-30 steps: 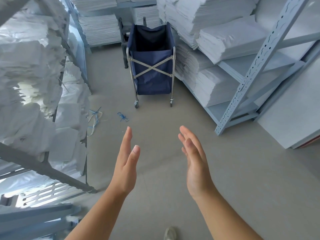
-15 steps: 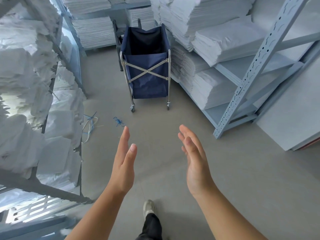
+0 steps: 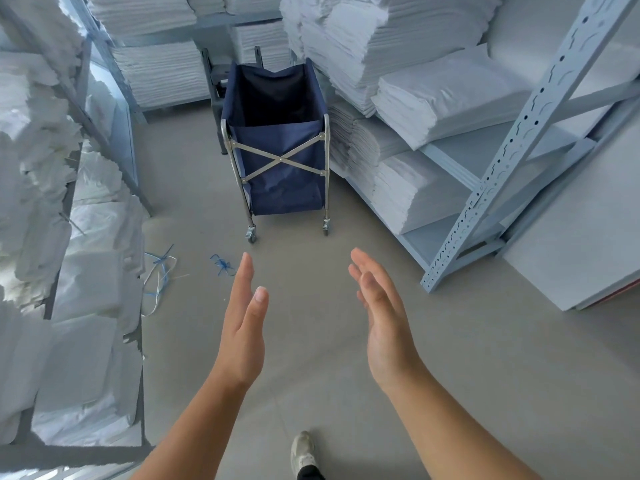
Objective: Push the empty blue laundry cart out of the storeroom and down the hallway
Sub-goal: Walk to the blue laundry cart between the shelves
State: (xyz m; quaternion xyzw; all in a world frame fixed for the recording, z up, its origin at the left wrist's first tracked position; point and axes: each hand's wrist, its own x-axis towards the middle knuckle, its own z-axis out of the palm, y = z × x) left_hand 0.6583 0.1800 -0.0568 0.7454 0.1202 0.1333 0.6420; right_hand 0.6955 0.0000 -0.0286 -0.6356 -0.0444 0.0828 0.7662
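Head view: a storeroom aisle seen from above the person's outstretched arms.
Foot: a pale sneaker [image 3: 303, 452] at the bottom centre, planted on the grey concrete floor [image 3: 311, 358].
Left hand [image 3: 242, 327]: lower centre, fingers straight and together, palm turned inward, holding nothing.
Right hand [image 3: 382, 320]: just right of centre, also flat and spread wide, palm facing the left one, empty.
Floor hazard: loose blue and white plastic strapping [image 3: 159, 275] at centre left, and a small blue knotted scrap [image 3: 221, 264] just ahead of the left fingertips; best steered around so the castors do not snag.
Task object: the navy fabric laundry cart on a chrome cross-braced frame [image 3: 282, 143] stands in the upper centre, well apart from both hands, its bag open and apparently empty.
Surroundings: grey metal shelving [image 3: 512, 150] stacked with white folded linen [image 3: 443, 88] is close on the cart's right; more linen fills the left edge.
Step in hand: closing in to take hold.
Advice: grip the near top rail with both hands, evenly spaced, then ease the cart away from the right-hand stacks before turning.
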